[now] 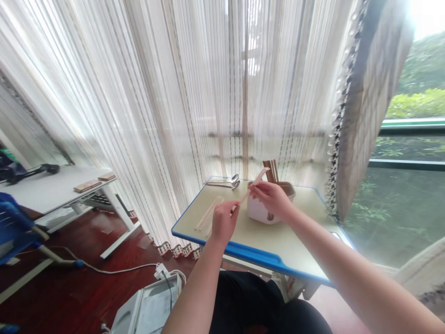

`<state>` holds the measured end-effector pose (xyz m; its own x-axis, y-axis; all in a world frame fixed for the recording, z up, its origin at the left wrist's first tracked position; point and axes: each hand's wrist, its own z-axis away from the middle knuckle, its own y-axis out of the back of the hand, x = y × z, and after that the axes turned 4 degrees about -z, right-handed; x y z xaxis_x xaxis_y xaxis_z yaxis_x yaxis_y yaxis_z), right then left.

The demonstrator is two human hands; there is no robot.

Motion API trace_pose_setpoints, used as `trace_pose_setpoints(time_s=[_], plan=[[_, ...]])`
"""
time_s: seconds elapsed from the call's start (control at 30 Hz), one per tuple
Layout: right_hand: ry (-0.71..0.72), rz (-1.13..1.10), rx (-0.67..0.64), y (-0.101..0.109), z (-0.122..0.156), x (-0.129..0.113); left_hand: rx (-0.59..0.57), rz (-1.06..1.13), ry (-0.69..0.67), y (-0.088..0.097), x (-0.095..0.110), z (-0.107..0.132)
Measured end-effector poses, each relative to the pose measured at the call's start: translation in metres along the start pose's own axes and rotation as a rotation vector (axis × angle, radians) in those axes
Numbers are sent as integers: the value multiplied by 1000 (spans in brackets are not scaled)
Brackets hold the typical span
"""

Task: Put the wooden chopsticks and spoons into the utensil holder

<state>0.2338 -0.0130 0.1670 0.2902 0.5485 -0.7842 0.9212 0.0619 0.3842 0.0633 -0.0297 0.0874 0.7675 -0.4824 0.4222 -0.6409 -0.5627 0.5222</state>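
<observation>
Between my two hands, above the table, slants a thin pale stick in a clear wrapper (261, 174); its kind is not plain. My left hand (224, 220) is closed round its lower end. My right hand (271, 197) pinches it nearer the upper end, which sticks out past the fingers. Just behind the right hand stands a pinkish-white container (255, 211), partly hidden by that hand, with several brown chopsticks (272, 170) upright in it. Similar thin wrapped sticks (208, 213) lie on the table to the left of my left hand.
Metal spoons (225, 182) lie at the back left of the blue-edged table (189, 222). A sheer curtain (174, 116) hangs behind it, with a window at right. A second table (45, 185), a blue chair (14, 227) and a cable (118, 270) are at left.
</observation>
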Motion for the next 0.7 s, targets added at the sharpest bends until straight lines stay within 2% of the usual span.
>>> trace_pose_setpoints(time_s=[0.17,0.27,0.33,0.4,0.5,0.57,0.7], plan=[[-52,92,57,69,4,-16,-18,86,-111,-33,61,-23],[-50,131,127,98,10,-12,30,125,-171,-50,80,-30],[-64,143,191,109,12,-7,136,141,-121,-58,83,-33],[-73,181,210,115,11,-1,245,129,11,-64,80,-38],[-66,291,108,113,4,10,304,83,189,-70,68,-47],[-72,355,5,106,-3,19,244,104,234,-73,58,-54],[-77,468,-137,88,-17,38,39,239,285,-74,44,-65]])
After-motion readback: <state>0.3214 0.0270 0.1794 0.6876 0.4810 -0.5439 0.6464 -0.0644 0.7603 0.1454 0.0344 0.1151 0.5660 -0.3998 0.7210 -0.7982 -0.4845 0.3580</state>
